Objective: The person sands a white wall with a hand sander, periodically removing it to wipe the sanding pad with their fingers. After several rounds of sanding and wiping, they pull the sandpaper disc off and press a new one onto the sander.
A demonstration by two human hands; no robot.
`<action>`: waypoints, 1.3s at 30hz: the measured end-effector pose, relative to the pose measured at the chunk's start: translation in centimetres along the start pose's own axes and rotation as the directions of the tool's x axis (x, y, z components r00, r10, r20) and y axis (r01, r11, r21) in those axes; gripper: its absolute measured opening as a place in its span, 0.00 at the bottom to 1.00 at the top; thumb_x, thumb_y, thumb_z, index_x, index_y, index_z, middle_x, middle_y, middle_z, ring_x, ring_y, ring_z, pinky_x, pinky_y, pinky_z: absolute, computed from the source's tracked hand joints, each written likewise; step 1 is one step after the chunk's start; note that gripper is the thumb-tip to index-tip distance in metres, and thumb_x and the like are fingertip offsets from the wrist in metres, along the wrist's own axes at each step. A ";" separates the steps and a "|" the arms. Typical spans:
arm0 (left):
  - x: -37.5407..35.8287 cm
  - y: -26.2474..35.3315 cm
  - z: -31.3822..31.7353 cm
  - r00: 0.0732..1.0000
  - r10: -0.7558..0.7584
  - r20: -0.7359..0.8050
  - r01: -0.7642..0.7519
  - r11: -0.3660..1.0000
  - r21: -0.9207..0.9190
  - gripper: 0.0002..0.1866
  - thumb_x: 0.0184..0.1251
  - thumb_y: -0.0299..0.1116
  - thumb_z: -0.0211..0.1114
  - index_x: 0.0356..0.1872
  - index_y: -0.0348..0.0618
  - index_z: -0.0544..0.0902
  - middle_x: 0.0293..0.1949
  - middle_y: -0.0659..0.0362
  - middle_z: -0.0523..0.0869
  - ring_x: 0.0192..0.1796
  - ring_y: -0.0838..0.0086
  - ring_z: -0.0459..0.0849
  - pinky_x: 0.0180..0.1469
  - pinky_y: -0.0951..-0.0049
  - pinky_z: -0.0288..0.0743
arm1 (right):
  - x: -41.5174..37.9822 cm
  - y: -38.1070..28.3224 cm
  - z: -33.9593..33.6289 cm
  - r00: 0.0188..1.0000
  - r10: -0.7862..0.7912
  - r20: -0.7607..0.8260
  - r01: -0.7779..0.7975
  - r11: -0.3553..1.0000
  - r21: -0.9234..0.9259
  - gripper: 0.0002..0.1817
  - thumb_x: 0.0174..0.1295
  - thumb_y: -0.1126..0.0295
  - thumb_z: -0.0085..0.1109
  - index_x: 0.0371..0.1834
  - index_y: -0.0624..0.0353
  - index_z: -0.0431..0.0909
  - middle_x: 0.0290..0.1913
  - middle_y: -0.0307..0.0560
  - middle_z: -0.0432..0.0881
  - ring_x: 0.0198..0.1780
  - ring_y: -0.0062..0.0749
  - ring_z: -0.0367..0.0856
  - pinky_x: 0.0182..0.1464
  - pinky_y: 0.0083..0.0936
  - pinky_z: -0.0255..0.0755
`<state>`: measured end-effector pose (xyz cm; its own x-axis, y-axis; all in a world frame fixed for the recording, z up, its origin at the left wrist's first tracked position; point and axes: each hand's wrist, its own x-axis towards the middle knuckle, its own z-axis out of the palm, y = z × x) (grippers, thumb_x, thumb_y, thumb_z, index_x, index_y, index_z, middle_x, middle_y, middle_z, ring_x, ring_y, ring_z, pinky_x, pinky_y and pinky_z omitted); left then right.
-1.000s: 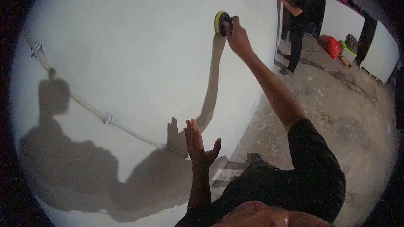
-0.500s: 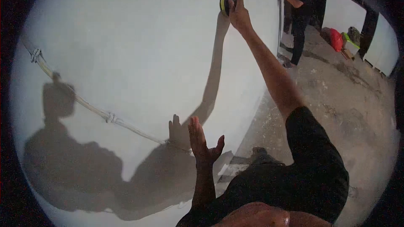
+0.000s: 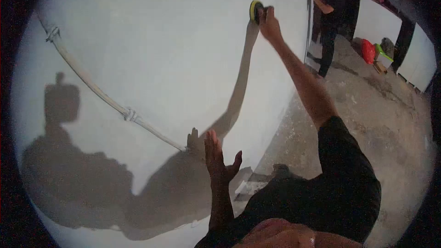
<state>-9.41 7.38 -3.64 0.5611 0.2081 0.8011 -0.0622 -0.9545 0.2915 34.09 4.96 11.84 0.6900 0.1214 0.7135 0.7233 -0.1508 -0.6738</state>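
My right hand (image 3: pixel 270 24) is wrapped round the back of a round sanding pad (image 3: pixel 256 12) with a yellow edge and black body. The arm reaches up, and the pad's face lies at the white wall (image 3: pixel 161 41). Lower down, my left hand (image 3: pixel 219 158) is held up with its fingers stretched and thumb apart. It is bare of any object and overlaps the wall in this view, close to its own shadow.
A pale pipe (image 3: pixel 98 91) with tied joints runs slantwise along the wall. At the upper right another person (image 3: pixel 330 23) stands with a hand raised to the wall. Beyond are a red bag (image 3: pixel 368 51) and a white-and-green box (image 3: pixel 382 57) on the concrete floor (image 3: pixel 367 110).
The view has turned slightly, so the pipe shows higher and the other person lower. My right hand and the pad appear a little further right and lower. My left hand keeps its pose.
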 end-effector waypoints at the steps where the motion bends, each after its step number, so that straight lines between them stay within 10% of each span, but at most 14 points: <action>1: 0.0 -0.4 0.2 0.999 0.028 -0.033 -0.028 1.000 0.001 0.46 0.63 0.39 0.72 0.78 0.44 0.55 0.74 0.36 0.64 0.76 0.40 0.62 0.74 0.39 0.58 | -1.4 -0.7 0.4 0.999 -0.039 -0.015 0.038 0.998 -0.052 0.18 0.80 0.55 0.43 0.53 0.61 0.62 0.40 0.66 0.83 0.44 0.63 0.85 0.42 0.52 0.77; 3: -0.1 -0.7 0.2 0.999 0.022 -0.032 -0.022 1.000 -0.008 0.46 0.63 0.39 0.72 0.78 0.44 0.55 0.74 0.36 0.63 0.76 0.40 0.62 0.74 0.39 0.58 | -3.4 -1.0 0.4 0.980 -0.198 0.032 0.196 0.979 0.051 0.17 0.80 0.56 0.43 0.55 0.59 0.60 0.44 0.67 0.82 0.47 0.68 0.83 0.46 0.53 0.76; 9: -0.4 -0.9 0.2 0.999 -0.025 0.033 0.026 0.998 -0.052 0.47 0.61 0.38 0.73 0.78 0.45 0.54 0.75 0.36 0.62 0.77 0.40 0.60 0.75 0.39 0.58 | 0.6 2.2 1.6 0.998 0.047 -0.044 -0.041 0.992 0.122 0.20 0.78 0.52 0.44 0.52 0.60 0.60 0.39 0.74 0.81 0.43 0.74 0.83 0.39 0.57 0.77; 13: 0.3 -1.5 0.7 0.999 0.030 -0.012 -0.031 0.993 -0.117 0.48 0.61 0.37 0.73 0.78 0.45 0.54 0.75 0.36 0.62 0.77 0.39 0.60 0.75 0.39 0.57 | -3.3 -0.5 1.7 0.980 -0.197 0.010 0.196 0.980 0.046 0.21 0.78 0.51 0.44 0.53 0.59 0.60 0.41 0.74 0.82 0.47 0.73 0.82 0.46 0.61 0.76; 19: 0.2 -0.3 1.0 0.996 0.084 -0.008 -0.085 0.994 -0.075 0.45 0.64 0.39 0.71 0.78 0.45 0.55 0.73 0.35 0.64 0.75 0.39 0.64 0.73 0.40 0.62 | 1.7 2.5 -0.4 0.998 -0.056 -0.034 0.055 0.998 -0.035 0.20 0.78 0.52 0.43 0.54 0.60 0.64 0.39 0.68 0.82 0.37 0.68 0.83 0.39 0.61 0.77; 25: -0.8 -1.6 0.5 0.999 -0.052 0.000 0.052 0.994 -0.093 0.46 0.62 0.37 0.72 0.78 0.47 0.55 0.74 0.37 0.64 0.75 0.39 0.64 0.72 0.40 0.62 | -0.6 3.2 0.7 0.981 -0.149 0.128 0.189 0.889 -0.417 0.23 0.79 0.49 0.38 0.64 0.55 0.62 0.52 0.57 0.80 0.50 0.56 0.82 0.50 0.59 0.71; 28: -1.6 -1.4 -0.1 0.998 -0.054 0.028 0.056 0.995 -0.086 0.47 0.60 0.35 0.73 0.78 0.47 0.55 0.74 0.37 0.65 0.75 0.39 0.64 0.73 0.40 0.62 | 2.4 4.4 0.7 0.991 0.125 0.055 -0.108 0.963 -0.246 0.17 0.78 0.52 0.45 0.57 0.52 0.65 0.48 0.58 0.84 0.53 0.59 0.83 0.53 0.65 0.67; 35: -1.0 -1.8 1.0 0.994 -0.099 0.054 0.105 0.987 -0.119 0.47 0.59 0.34 0.73 0.78 0.45 0.57 0.73 0.37 0.65 0.76 0.41 0.63 0.74 0.42 0.61 | 0.8 3.7 2.2 0.972 -0.235 0.022 0.229 0.913 -0.337 0.18 0.78 0.51 0.45 0.55 0.55 0.64 0.41 0.60 0.83 0.45 0.62 0.83 0.46 0.55 0.76; 37: -1.3 -2.2 1.6 0.999 -0.037 0.030 0.040 0.992 -0.123 0.47 0.59 0.34 0.73 0.78 0.44 0.57 0.73 0.37 0.65 0.76 0.41 0.62 0.74 0.42 0.60 | 3.2 6.0 2.5 0.997 -0.076 0.025 0.079 0.972 -0.223 0.19 0.79 0.51 0.43 0.55 0.55 0.64 0.43 0.60 0.84 0.46 0.61 0.84 0.48 0.51 0.76; 39: -1.4 -1.5 1.5 0.996 -0.068 0.061 0.075 0.990 -0.115 0.48 0.59 0.34 0.74 0.78 0.44 0.56 0.73 0.37 0.65 0.77 0.41 0.62 0.74 0.42 0.60 | 4.8 7.7 1.7 0.991 -0.132 0.010 0.131 0.991 0.040 0.19 0.79 0.53 0.46 0.55 0.59 0.66 0.41 0.58 0.85 0.45 0.44 0.87 0.47 0.40 0.78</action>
<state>-8.89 8.18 -5.94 0.6135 0.2594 0.7458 -0.1147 -0.9052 0.4092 43.04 6.06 9.75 0.5891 0.1500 0.7940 0.8080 -0.0940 -0.5817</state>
